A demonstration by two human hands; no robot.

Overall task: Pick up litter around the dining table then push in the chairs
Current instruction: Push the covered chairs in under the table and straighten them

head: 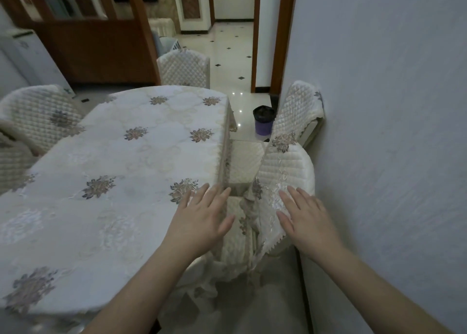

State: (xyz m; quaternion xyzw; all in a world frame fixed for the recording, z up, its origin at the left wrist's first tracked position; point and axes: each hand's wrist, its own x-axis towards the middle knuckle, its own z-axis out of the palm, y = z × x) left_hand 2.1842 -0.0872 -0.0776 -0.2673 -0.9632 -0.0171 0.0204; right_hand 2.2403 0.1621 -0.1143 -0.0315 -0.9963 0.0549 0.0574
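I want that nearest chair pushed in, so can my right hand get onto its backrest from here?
Probably yes: the right hand is open, already over the near chair's backrest, with nothing between them.

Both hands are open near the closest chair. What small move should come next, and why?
Probably lay both open hands on the near chair's backrest and push it toward the table. The right hand already hovers over its cover, the left hand beside it, and the seat shows outside the table edge.
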